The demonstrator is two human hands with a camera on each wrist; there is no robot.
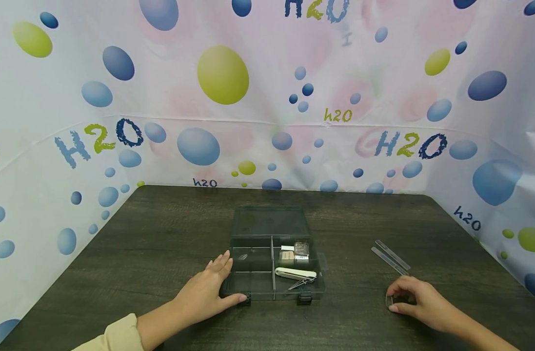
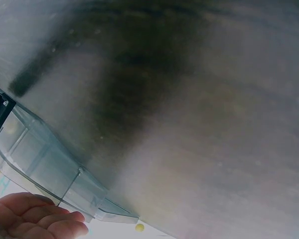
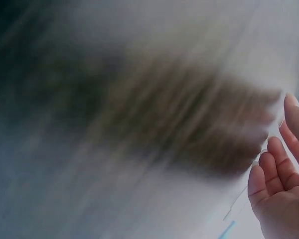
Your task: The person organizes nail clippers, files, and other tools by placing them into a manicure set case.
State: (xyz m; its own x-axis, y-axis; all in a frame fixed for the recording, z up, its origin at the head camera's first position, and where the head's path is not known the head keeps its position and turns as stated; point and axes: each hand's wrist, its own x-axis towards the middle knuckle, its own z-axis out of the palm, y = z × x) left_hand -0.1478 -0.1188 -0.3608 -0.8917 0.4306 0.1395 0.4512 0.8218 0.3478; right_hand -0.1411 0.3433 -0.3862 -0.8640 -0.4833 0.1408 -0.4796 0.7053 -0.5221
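A dark see-through divided box (image 1: 269, 222) lies with its lid folded back on the table. My left hand (image 1: 201, 292) rests at its left side, fingers extended along the wall and thumb by the front latch (image 1: 246, 299). In the left wrist view the same fingers (image 2: 45, 219) lie against the clear box wall (image 2: 45, 159). To the right, my right hand (image 1: 421, 302) pinches a small clear piece (image 1: 388, 301) between thumb and fingers, low over the table. Its exact kind I cannot tell. The right wrist view has that hand (image 3: 284, 199) at its right edge, fingers bent.
Two clear flat strips, a far one (image 1: 393, 254) and a near one (image 1: 386, 258), lie beyond my right hand. Inside the box's right half are small clear cases (image 1: 301, 249), a pale clipper-like tool (image 1: 295, 274) and a slim metal tool (image 1: 299, 284). A patterned curtain (image 1: 267, 97) surrounds the table.
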